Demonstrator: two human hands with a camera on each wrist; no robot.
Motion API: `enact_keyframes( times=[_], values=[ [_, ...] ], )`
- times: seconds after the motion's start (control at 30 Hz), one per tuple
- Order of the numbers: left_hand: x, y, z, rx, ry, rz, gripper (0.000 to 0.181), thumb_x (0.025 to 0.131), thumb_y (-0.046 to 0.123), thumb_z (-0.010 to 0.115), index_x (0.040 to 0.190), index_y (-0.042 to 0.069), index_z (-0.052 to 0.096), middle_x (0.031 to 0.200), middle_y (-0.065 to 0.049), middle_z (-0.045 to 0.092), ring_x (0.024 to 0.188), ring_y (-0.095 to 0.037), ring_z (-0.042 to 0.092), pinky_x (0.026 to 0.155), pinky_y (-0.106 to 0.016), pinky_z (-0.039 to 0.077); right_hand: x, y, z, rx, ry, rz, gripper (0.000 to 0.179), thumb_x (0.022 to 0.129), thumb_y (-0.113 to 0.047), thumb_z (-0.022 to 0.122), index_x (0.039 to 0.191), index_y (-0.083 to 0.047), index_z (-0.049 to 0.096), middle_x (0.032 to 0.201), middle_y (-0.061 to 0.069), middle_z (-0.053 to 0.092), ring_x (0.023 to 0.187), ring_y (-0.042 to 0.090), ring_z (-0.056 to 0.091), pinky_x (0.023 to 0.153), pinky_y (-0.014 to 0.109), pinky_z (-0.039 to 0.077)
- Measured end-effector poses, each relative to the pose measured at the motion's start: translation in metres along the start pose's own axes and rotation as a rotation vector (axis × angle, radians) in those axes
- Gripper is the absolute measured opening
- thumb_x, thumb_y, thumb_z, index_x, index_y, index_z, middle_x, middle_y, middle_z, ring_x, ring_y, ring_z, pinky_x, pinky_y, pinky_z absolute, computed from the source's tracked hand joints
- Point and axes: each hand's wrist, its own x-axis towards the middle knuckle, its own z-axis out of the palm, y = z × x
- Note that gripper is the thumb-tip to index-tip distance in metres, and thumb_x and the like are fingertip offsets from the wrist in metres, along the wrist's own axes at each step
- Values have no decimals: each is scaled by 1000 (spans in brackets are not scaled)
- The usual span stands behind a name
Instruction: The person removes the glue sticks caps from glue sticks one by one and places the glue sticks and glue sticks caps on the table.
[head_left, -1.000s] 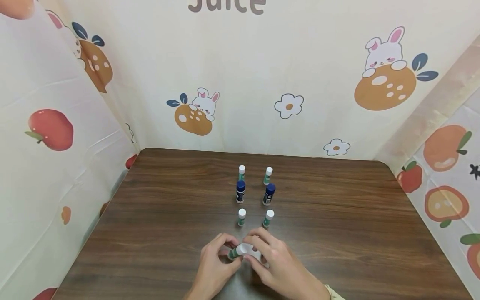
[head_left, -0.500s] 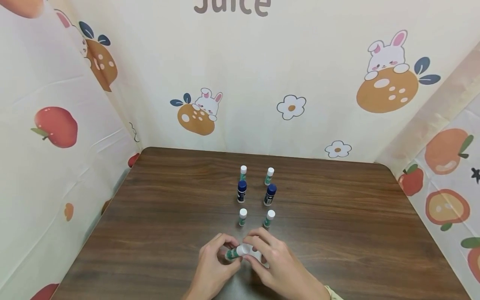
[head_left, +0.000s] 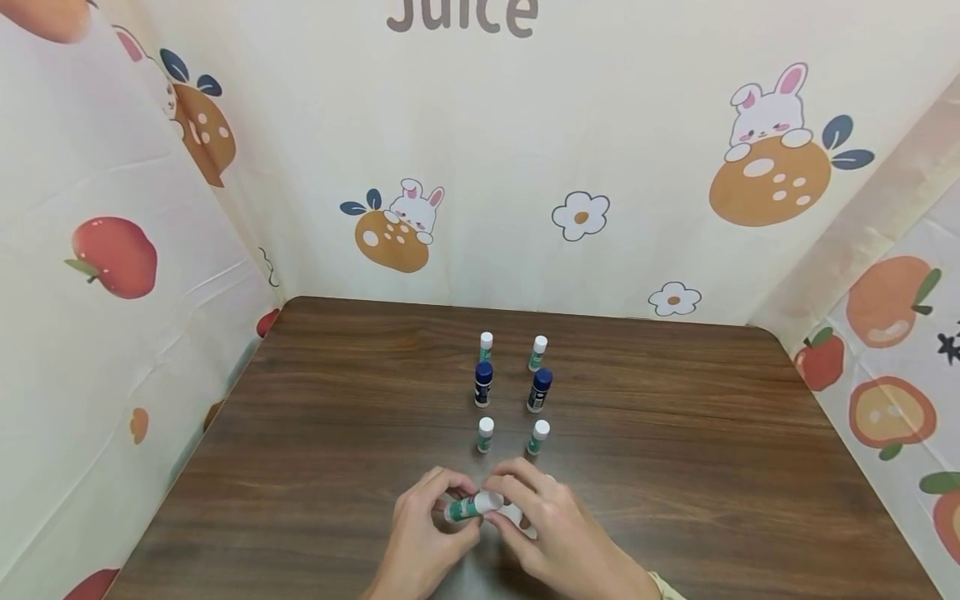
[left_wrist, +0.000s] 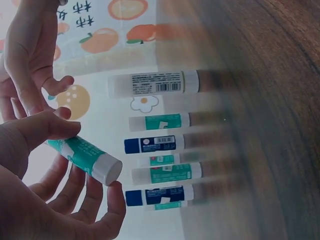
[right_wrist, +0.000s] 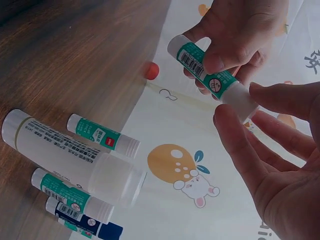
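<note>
A glue stick with a green label and white cap lies slanted between the two hands. My left hand grips its labelled body, thumb on one side and fingers on the other; the white base end sticks out past them in the left wrist view. At the other end, the thumb and a finger of my right hand pinch the white cap, as the right wrist view shows. A larger whitish glue stick stands upright just below the hands, mostly covered by the right hand in the head view.
Ahead of the hands, upright glue sticks stand in two columns: a green pair nearest, including a front-left one, then blue-capped ones, then another green pair with a back-right one. A printed curtain surrounds the brown table.
The held glue stick has tipped flatter, so more of its green label shows in the head view. Both hands keep nearly the same place.
</note>
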Motion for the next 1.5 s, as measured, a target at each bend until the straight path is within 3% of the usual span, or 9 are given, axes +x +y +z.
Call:
enact_keyframes(
  times=[0.17,0.5,0.67,0.9,1.03,1.27,1.5],
  values=[
    [0,2,-1,33,4,23,42,60,0,78,86,28,63,81,18,57,75,-2,55,63,-24,49,0,-2,0,-2,27,-12,25,82,-4,71,104,-12,63,103,-5,58,82,5,58,71,12,47],
    [-1,5,-3,54,42,129,43,57,-2,78,85,28,63,83,21,57,73,-1,54,60,-23,46,-1,-3,0,-14,46,-60,17,84,-7,69,100,-10,63,97,-3,59,77,5,58,66,8,45],
    [-2,5,-4,41,34,132,44,57,-2,78,85,28,63,84,21,58,74,-1,55,60,-23,47,-1,-2,-1,-12,55,-97,11,89,-10,65,99,-10,64,97,-2,60,80,5,58,70,10,46],
    [-3,4,-5,27,41,187,42,55,-3,78,85,24,64,85,20,59,74,-2,55,59,-23,47,-2,-3,-1,17,71,-129,10,93,-13,58,99,-7,64,99,-1,60,82,6,60,74,13,48],
    [-4,4,-5,24,37,189,42,56,-3,77,86,23,64,86,19,59,74,-2,56,60,-23,48,-2,-3,-1,28,59,-138,10,93,-12,58,99,-6,64,99,0,60,83,6,60,75,13,49],
    [-5,6,-8,-4,2,131,47,60,-5,77,88,30,65,86,19,61,76,-3,58,64,-24,50,0,-4,-4,38,51,-164,13,95,-10,54,100,-5,65,99,0,61,85,7,61,77,15,49],
    [-5,4,-9,3,8,115,45,59,-6,77,86,28,66,85,19,61,75,-3,59,64,-26,51,0,-5,-6,45,55,-168,14,95,-11,53,99,-5,65,100,1,61,84,8,60,76,14,49]
  ],
)
